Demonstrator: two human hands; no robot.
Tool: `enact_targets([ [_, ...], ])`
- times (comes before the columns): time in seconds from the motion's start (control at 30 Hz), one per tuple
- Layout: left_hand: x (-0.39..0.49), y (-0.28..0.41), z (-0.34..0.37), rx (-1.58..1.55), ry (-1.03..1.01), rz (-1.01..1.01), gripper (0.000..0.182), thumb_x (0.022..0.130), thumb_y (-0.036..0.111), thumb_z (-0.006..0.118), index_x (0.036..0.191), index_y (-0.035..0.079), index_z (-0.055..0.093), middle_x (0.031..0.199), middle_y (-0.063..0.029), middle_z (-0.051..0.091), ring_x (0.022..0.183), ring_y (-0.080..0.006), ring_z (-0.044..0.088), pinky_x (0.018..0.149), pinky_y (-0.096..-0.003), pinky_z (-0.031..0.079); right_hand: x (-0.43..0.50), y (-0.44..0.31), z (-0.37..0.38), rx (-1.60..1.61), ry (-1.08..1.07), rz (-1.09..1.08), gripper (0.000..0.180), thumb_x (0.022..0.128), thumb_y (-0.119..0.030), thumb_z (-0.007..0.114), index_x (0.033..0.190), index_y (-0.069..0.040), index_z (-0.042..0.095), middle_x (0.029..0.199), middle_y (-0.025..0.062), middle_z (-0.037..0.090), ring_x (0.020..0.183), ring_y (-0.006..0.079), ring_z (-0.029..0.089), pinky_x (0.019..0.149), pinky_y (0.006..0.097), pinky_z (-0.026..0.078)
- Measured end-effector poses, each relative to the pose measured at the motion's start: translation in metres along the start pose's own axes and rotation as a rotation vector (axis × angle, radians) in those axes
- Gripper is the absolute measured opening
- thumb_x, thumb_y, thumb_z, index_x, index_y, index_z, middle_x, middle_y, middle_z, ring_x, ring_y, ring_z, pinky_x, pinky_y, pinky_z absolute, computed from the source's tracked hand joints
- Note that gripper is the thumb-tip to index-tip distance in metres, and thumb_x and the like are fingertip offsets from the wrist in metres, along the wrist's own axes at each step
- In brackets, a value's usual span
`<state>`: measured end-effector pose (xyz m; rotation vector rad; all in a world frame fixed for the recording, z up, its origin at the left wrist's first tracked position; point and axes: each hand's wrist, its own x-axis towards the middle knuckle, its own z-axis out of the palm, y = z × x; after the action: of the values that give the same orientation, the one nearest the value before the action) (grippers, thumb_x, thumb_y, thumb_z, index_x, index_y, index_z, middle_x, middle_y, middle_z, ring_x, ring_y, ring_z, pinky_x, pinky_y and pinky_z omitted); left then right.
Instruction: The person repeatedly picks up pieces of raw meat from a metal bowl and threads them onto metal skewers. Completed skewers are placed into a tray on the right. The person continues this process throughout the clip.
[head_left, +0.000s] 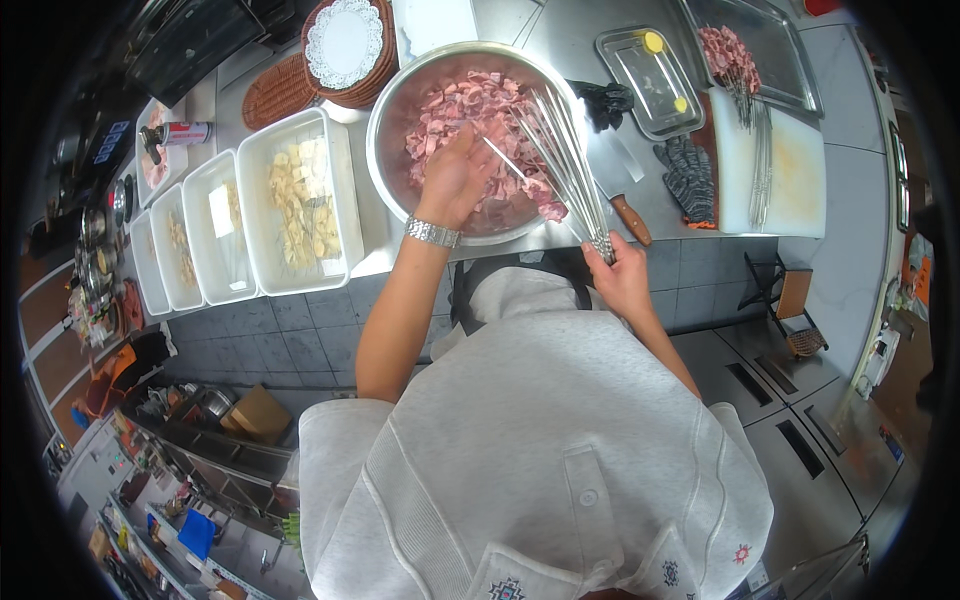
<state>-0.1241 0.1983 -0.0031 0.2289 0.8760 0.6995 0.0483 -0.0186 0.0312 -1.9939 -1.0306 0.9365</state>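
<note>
A big steel bowl (380, 161) of raw cut meat (442, 112) sits at the counter's front edge. My right hand (621, 274) grips a bundle of thin metal skewers (574, 161) by their lower ends, with the shafts slanting over the bowl's right side. One skewer leans apart from the bundle, pointing towards my left hand, and carries a few meat pieces (544, 199). My left hand (456, 172), a metal watch at its wrist, is over the meat in the bowl near that skewer's tip. Whether its fingers hold a piece cannot be made out.
Right of the bowl lie a wooden-handled cleaver (630, 217), a grey knit glove (686, 180) and a glass dish (664, 120). Farther right, loaded meat skewers (731, 64) rest by a white cutting board (799, 172). White food tubs (341, 202) and wicker baskets (386, 64) stand left.
</note>
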Motion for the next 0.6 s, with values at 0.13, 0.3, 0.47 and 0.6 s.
enact_targets([
  [0.13,-0.003,-0.001,0.004,0.047,-0.007,0.053,0.019,0.105,0.017,0.046,0.116,0.004,0.053,0.118,-0.0103,0.062,0.107,-0.0195,0.062,0.092,-0.0338,0.051,0.001,0.000,-0.002,0.002,-0.004,-0.003,0.023,0.088,-0.016,0.069,0.078,0.001,0.057,0.054,0.0110,0.053,0.044,0.0157,0.047,0.045,0.0328,0.038],
  [0.3,-0.005,-0.011,0.007,0.040,0.011,0.113,0.019,0.104,0.015,0.047,0.117,0.002,0.053,0.112,-0.0080,0.062,0.106,-0.0196,0.062,0.093,-0.0338,0.052,0.001,-0.006,0.000,-0.032,0.013,-0.019,0.021,0.088,-0.017,0.069,0.083,0.001,0.059,0.054,0.0139,0.054,0.042,0.0196,0.049,0.045,0.0340,0.039],
  [0.47,-0.011,-0.021,0.019,-0.077,0.101,0.187,0.020,0.104,0.015,0.046,0.117,0.000,0.052,0.109,-0.0089,0.060,0.106,-0.0213,0.061,0.098,-0.0354,0.051,0.002,-0.011,0.011,0.012,0.060,-0.019,0.023,0.087,-0.017,0.071,0.077,-0.001,0.057,0.052,0.0062,0.048,0.049,0.0079,0.040,0.046,0.0302,0.036],
  [0.6,-0.011,-0.021,0.022,-0.114,0.117,0.187,0.020,0.105,0.016,0.046,0.116,0.000,0.052,0.109,-0.0094,0.060,0.105,-0.0216,0.061,0.100,-0.0359,0.050,0.004,-0.010,0.011,0.002,0.020,-0.005,0.020,0.088,-0.017,0.070,0.085,0.001,0.061,0.054,0.0115,0.054,0.043,0.0147,0.046,0.046,0.0331,0.039],
])
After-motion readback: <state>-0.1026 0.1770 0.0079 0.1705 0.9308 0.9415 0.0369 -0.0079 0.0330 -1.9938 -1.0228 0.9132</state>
